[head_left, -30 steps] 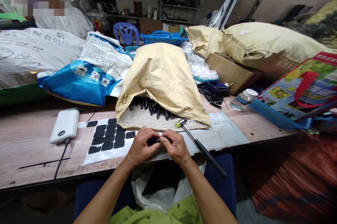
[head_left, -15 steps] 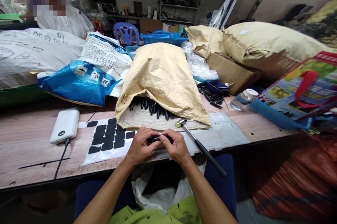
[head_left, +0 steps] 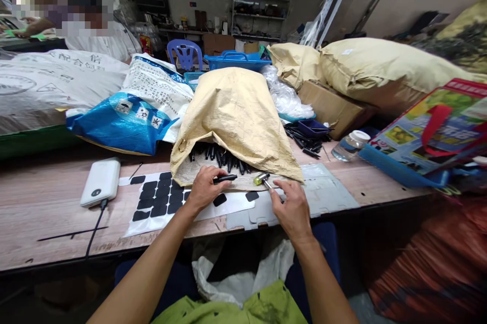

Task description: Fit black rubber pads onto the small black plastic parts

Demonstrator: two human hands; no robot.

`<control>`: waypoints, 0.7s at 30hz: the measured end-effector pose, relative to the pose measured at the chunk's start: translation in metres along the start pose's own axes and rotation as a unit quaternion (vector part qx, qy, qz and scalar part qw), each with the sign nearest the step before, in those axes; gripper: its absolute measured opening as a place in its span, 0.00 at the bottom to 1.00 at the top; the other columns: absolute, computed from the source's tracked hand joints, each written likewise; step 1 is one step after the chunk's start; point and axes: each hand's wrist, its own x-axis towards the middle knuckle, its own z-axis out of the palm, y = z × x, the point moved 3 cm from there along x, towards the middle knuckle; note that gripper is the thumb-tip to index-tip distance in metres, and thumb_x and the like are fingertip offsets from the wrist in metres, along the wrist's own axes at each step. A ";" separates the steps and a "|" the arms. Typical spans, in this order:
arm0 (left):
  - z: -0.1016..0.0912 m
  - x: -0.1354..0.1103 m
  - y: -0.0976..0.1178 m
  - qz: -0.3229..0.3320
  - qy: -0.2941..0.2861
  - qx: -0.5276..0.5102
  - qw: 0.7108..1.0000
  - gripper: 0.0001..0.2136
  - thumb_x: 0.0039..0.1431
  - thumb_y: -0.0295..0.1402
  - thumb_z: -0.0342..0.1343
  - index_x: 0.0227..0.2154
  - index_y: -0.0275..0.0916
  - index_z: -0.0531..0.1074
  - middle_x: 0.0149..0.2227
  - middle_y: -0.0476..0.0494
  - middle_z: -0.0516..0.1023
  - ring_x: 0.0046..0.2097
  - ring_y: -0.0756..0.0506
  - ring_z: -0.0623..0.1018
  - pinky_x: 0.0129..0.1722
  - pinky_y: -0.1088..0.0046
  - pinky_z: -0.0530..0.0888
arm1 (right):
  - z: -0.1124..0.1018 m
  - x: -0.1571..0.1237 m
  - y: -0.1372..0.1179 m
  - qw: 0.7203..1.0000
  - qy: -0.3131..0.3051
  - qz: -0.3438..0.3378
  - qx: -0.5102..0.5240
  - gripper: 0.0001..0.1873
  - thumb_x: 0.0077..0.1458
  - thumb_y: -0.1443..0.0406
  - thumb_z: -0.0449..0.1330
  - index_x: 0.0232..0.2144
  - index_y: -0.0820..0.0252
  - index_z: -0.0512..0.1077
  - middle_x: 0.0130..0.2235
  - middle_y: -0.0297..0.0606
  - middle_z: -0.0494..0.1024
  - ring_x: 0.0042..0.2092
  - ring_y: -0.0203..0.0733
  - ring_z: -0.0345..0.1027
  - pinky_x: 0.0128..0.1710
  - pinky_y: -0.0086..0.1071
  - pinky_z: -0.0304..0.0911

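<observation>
My left hand is closed on a short black rod-shaped part, held just in front of the open mouth of a tan woven sack. More black parts spill from that mouth. My right hand rests on the handle of a small hammer with a yellow-tipped head, fingers curled over it. A white sheet of black adhesive pads lies left of my left hand, with two loose pads nearby.
A white power bank with a cable lies at the left. Blue-and-white sacks, tan sacks, a cardboard box, a clear jar and a colourful bag crowd the back. Another person sits at the far left.
My hands have parted: the left kept the black part and moved up toward the sack, the right let go of it and went right onto the hammer. The view shifted slightly.
</observation>
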 end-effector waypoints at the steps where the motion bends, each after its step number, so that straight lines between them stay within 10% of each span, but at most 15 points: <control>1: 0.005 -0.001 -0.005 -0.006 -0.010 0.010 1.000 0.06 0.55 0.35 0.67 0.36 0.43 0.80 0.34 0.46 0.81 0.41 0.41 0.73 0.42 0.65 0.68 | -0.002 -0.002 0.010 0.998 -0.019 0.008 -0.053 0.10 0.59 0.63 0.61 0.42 0.58 0.78 0.39 0.45 0.75 0.43 0.52 0.66 0.45 0.43 0.63; 9: 0.016 -0.011 -0.012 -0.027 -0.072 0.070 0.995 0.09 0.55 0.38 0.66 0.38 0.45 0.81 0.37 0.46 0.80 0.43 0.41 0.74 0.45 0.64 0.68 | -0.001 -0.017 0.027 0.978 -0.113 0.005 -0.174 0.05 0.61 0.63 0.59 0.33 0.58 0.71 0.35 0.40 0.72 0.40 0.48 0.65 0.40 0.38 0.58; 16: 0.015 -0.009 -0.010 -0.042 -0.089 0.066 0.993 0.08 0.56 0.39 0.66 0.38 0.45 0.82 0.37 0.47 0.80 0.44 0.40 0.73 0.47 0.63 0.67 | 0.000 -0.023 0.001 0.995 -0.062 0.020 -0.074 0.08 0.64 0.59 0.53 0.35 0.56 0.65 0.36 0.41 0.73 0.40 0.48 0.67 0.41 0.37 0.60; 21: 0.015 -0.008 -0.010 -0.058 -0.096 0.069 0.991 0.09 0.53 0.38 0.67 0.38 0.45 0.81 0.38 0.48 0.81 0.45 0.40 0.74 0.48 0.62 0.66 | 0.002 -0.026 -0.026 0.984 -0.149 0.077 -0.065 0.09 0.63 0.61 0.55 0.44 0.55 0.67 0.29 0.32 0.77 0.27 0.43 0.70 0.28 0.33 0.56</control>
